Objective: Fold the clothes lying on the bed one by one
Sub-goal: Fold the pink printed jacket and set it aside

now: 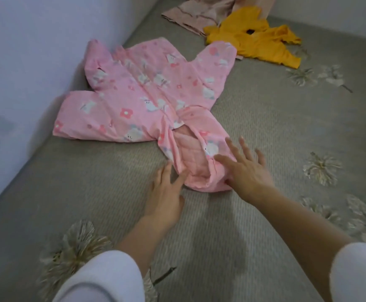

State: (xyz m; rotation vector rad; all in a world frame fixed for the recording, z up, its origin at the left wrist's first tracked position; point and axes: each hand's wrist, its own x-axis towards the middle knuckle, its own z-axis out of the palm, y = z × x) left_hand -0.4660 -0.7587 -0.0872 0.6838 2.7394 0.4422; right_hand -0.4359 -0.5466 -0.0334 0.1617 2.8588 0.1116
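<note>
Pink printed padded garment (147, 92), spread hands (246, 168) on crumpled hood

no words, numbers or labels can be read; the pink garment (147, 88) bears only printed flowers and small white animals.

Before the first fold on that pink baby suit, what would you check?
1. The pink suit lies spread out: ok.
2. Its near end is smooth: not ok, it is bunched between the hands.
3. The left hand touches the fabric, fingers straight: ok.
4. The right hand rests on the fabric, fingers spread: ok.
5. The yellow garment lies apart from the far sleeve: cannot tell, they come very close.
6. The bed cover shows bare beside the suit: ok.
</note>
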